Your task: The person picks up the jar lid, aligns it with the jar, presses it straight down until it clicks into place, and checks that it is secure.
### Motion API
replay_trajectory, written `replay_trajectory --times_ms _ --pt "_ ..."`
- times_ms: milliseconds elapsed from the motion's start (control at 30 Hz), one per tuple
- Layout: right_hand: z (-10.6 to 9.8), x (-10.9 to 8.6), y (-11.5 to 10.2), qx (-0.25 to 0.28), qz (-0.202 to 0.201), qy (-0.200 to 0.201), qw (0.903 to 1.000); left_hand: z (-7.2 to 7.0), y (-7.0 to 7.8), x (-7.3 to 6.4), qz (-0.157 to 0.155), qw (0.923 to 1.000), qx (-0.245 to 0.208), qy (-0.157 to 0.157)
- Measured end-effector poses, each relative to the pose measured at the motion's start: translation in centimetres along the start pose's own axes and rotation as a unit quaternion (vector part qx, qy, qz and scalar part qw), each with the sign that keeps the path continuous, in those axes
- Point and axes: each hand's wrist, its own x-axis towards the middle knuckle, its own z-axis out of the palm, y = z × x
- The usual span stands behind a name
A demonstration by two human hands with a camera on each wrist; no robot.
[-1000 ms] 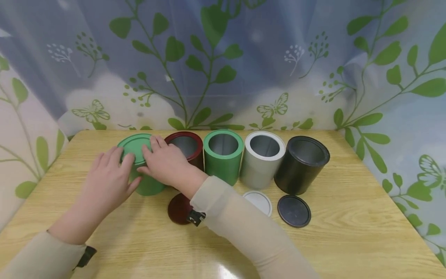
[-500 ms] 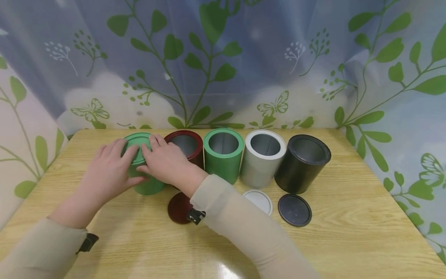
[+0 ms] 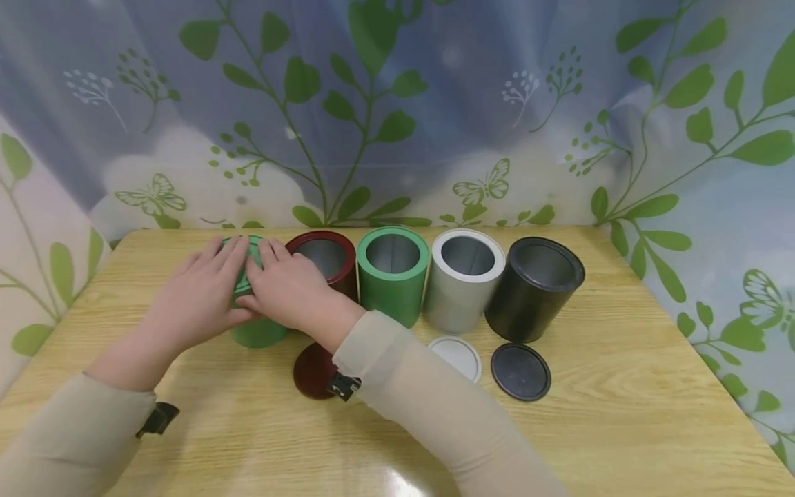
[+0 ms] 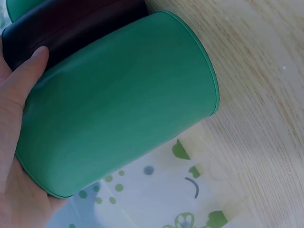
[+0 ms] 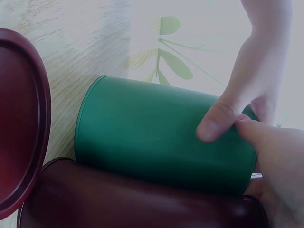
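Note:
A green can (image 3: 257, 334) stands at the left end of a row of cans, with a green lid (image 3: 254, 243) on top. Flat across that lid lie the straight fingers of my left hand (image 3: 195, 300), its thumb (image 4: 31, 69) along the can's side. My right hand (image 3: 288, 286) rests on the right part of the lid, its fingers beside the left hand's. The hands cover most of the lid. In the right wrist view both thumbs touch the upper side of the green can (image 5: 152, 135).
Right of it stand a dark red can (image 3: 323, 259), another green can (image 3: 393, 293), a white can (image 3: 462, 300) and a black can (image 3: 531, 297), all lidless. A dark red lid (image 3: 310, 373), white lid (image 3: 458, 357) and black lid (image 3: 520, 373) lie in front. A patterned curtain (image 3: 435, 138) hangs behind.
My left hand has slid right and farther over the lid, so its fingers now meet those of the right hand. The right hand stays about where it was.

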Motion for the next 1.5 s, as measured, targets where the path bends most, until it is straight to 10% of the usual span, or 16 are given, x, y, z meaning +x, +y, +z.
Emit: replay_trajectory --times_ms 1300,1500 --pt "-0.1 -1.2 -1.0 -0.052 0.0 0.093 0.9943 0.1 0.7 0.2 0.006 0.9997 0.02 0.013" --pt "-0.1 -1.6 -0.6 -0.068 -0.013 0.126 0.9897 0.4 2.7 -0.1 -0.023 0.9913 0.069 0.11"
